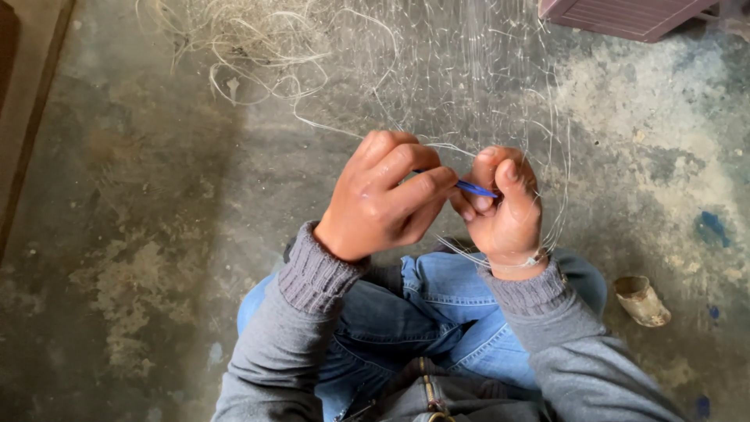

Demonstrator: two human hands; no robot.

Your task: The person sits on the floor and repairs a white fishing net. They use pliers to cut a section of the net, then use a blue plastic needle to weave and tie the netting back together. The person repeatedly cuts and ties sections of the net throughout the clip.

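While both hands work close together above the knees, the left hand [379,199] curls its fingers shut around one end of a thin blue tool [473,187], and the right hand [504,207] pinches the other end along with strands of pale net [469,86], so the mesh stays taut between them. From the hands, the net runs toward 12 o'clock across the concrete floor [156,195], with a loose tangle [234,39] at 11 o'clock. At 4 o'clock lies a short tan tube [641,300], with no label that can be made out. A pinkish slatted panel [625,16] sits at 1 o'clock.
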